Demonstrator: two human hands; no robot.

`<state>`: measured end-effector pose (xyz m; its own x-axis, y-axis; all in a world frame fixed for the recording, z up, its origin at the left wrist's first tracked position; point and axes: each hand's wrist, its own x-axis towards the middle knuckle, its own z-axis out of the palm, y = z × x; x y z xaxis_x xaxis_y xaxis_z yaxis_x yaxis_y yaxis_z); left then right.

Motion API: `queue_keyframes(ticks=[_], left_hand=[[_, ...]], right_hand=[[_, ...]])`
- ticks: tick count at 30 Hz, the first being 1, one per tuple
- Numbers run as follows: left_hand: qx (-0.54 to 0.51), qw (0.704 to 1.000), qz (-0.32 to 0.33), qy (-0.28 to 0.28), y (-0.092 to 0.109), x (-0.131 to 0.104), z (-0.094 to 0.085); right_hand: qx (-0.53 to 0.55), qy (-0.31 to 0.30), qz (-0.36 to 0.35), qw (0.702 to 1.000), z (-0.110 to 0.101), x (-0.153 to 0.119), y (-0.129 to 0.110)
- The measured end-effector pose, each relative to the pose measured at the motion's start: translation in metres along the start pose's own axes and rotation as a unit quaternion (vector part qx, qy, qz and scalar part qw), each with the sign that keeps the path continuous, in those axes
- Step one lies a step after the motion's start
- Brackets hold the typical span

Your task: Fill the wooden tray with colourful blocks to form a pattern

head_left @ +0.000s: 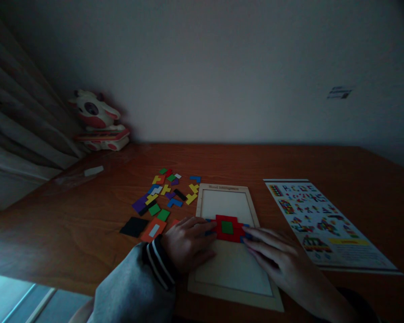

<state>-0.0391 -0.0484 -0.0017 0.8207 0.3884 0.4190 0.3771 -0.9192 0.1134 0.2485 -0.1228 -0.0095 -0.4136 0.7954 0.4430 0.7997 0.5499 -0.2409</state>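
A pale wooden puzzle tray [252, 204] lies flat on the table. Across its middle sits a band of flat pieces: red pieces [219, 223] surround a green square [227, 228], with blue pieces at both ends. My left hand [190, 242] rests over the tray's left edge, its fingers extended onto the left end of the band and partly covering the blue there. From the other side, my right hand [278, 251] lies with outstretched fingers, the tips touching the blue piece [245, 225] at the right end. Neither hand grasps a piece.
Left of the tray lie several loose pieces, among them a yellow piece [191, 199], a purple piece [139, 204] and a black square [133, 225]. A printed pattern sheet [323, 224] is at right. A cow-shaped toy [99, 119] stands at the back left, near the curtain [23, 98].
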Motion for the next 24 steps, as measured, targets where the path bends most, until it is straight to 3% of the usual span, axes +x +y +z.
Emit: queue_keyframes(ticks=[8, 24], left_hand=[[0.000, 1.000, -0.002, -0.024, 0.002, 0.003, -0.003], [0.007, 1.000, -0.013, -0.018, 0.004, 0.002, -0.001]], right_hand=[[0.008, -0.018, 0.007, 1.000, 0.005, -0.001, 0.004], [-0.021, 0.024, 0.001, 0.999, 0.009, -0.003, 0.009]])
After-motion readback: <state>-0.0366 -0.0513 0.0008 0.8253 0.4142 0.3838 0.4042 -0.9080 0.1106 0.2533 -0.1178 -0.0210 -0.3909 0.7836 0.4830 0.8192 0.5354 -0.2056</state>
